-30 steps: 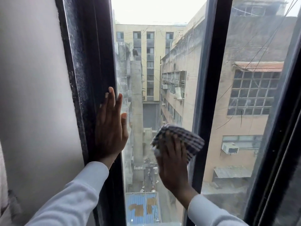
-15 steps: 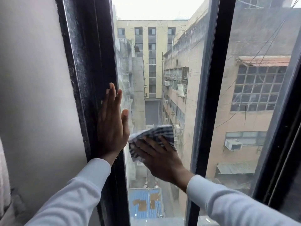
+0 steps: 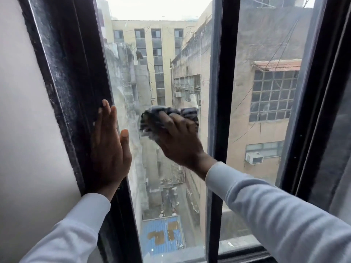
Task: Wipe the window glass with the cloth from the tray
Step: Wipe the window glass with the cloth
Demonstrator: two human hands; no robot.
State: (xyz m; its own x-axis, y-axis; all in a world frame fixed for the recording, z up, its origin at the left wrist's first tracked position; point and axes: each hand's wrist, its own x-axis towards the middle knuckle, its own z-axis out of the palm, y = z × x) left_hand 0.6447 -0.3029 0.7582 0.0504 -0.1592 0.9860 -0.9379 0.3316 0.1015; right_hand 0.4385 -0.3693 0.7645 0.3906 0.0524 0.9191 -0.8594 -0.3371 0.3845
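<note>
The window glass (image 3: 161,54) fills the middle of the view, a tall pane between two dark frame bars. My right hand (image 3: 178,137) presses a bunched black-and-white checked cloth (image 3: 171,112) flat against the pane at mid height; the cloth is motion-blurred. My left hand (image 3: 108,149) lies flat with fingers together on the dark left frame (image 3: 72,92), its thumb over the glass edge. The tray is out of view.
A dark vertical bar (image 3: 220,92) bounds the pane on the right, with a second pane (image 3: 266,44) beyond it and another dark frame (image 3: 322,92) at far right. A pale wall (image 3: 24,130) stands to the left. Buildings and an alley show through the glass.
My right hand swept the cloth left across the pane toward my left hand, then back right and slightly upward. My left hand stayed flat on the frame.
</note>
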